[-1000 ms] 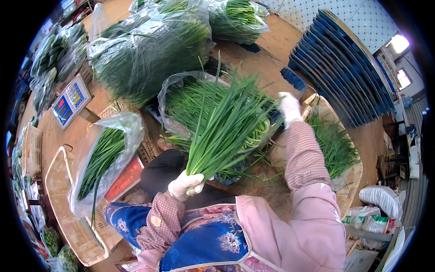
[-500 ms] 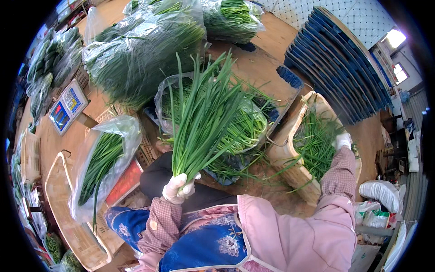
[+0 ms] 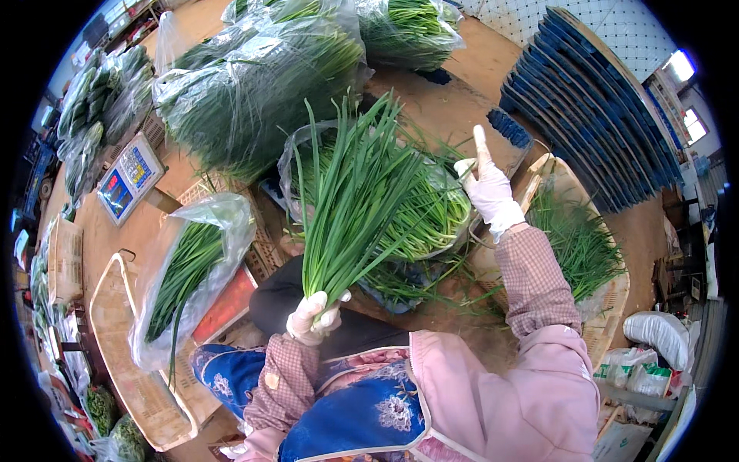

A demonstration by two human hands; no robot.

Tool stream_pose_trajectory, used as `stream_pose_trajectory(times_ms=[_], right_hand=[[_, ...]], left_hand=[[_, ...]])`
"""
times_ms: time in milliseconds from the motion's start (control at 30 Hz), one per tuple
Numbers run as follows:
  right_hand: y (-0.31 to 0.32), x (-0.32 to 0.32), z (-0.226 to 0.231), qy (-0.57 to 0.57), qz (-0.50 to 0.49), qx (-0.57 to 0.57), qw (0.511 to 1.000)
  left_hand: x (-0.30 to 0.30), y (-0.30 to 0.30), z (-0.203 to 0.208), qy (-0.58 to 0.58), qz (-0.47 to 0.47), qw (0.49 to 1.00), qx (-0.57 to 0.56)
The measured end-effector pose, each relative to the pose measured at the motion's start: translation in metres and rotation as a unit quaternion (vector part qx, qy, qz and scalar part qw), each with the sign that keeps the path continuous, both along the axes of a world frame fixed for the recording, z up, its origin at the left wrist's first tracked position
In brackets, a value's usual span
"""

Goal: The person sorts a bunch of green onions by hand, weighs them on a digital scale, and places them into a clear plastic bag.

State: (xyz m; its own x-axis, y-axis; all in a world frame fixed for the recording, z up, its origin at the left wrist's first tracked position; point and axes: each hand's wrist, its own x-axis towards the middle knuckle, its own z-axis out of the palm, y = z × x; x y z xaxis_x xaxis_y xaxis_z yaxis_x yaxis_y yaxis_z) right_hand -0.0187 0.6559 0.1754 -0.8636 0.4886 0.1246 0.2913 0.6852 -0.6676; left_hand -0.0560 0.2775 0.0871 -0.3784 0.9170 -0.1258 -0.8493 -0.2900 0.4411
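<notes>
Left grip: white-gloved left hand [image 3: 314, 317] clamped tight around the base of a chive bunch [image 3: 346, 204], fingers wrapped fully round the stems, low and near the body.
Right grip: white-gloved right hand [image 3: 487, 185] raised beside the bunch, holding nothing, index finger straight up, other fingers loosely curled; just right of the open bag [image 3: 431, 215], apart from the bunch.
Chive bunch: upright, fanning wide from the pinched base; long flat green leaves, tips spread and uneven, paler toward the held end; above the lap, in front of the open bag.
Open bag: clear plastic, holding more chives lying sideways, behind the bunch.
Left: filled bag [image 3: 188, 277] of chives lying over a woven tray [image 3: 115, 362]; scale [image 3: 127, 179] beyond it.
Right: woven basket [image 3: 608, 300] with loose chives, beside a stack of blue trays [image 3: 600, 100].
Far: big bagged chives [image 3: 254, 85] on the surface [image 3: 431, 100].
</notes>
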Motion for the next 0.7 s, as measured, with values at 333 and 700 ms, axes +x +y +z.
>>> stream_pose_trajectory(times_ms=[333,700], right_hand=[[-0.034,0.004,0.025,-0.053,0.006,0.242,0.969],[0.077,0.02,-0.005,-0.107,-0.17,0.071,0.977]], left_hand=[[0.002,0.003,0.008,0.009,0.011,1.0,-0.013],[-0.002,0.001,0.005,0.023,-0.047,0.998,-0.029]])
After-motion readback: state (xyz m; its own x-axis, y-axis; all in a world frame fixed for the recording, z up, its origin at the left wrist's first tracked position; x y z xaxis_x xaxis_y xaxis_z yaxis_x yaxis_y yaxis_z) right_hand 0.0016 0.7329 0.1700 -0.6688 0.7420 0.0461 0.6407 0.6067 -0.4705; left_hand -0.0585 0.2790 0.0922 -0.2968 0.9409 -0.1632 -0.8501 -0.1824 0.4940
